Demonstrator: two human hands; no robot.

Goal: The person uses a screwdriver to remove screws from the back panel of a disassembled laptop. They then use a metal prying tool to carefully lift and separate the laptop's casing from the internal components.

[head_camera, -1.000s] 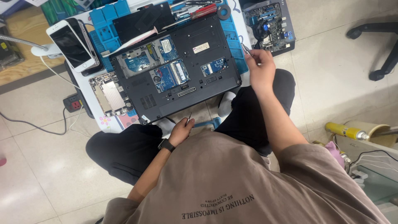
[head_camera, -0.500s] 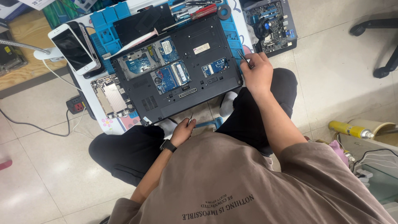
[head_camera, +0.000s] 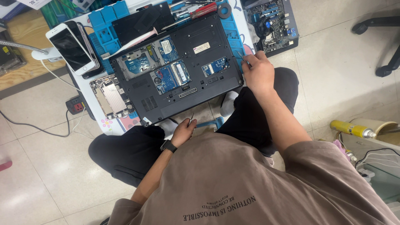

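Your right hand [head_camera: 259, 74] pinches thin metal tweezers [head_camera: 246, 62] in closed fingers, touching the right end of the upturned black laptop [head_camera: 179, 71] lying longways across the table, while your left hand [head_camera: 183, 131] holds a thin tool [head_camera: 191, 118] near its front edge.

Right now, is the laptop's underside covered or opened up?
Opened up: the laptop lies bottom-up, with blue circuit boards showing in uncovered bays.

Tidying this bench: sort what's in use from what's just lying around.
In use: laptop, thin tool in left hand, small tool in right hand.
Lying about: phones, circuit board, power strip, spray can.
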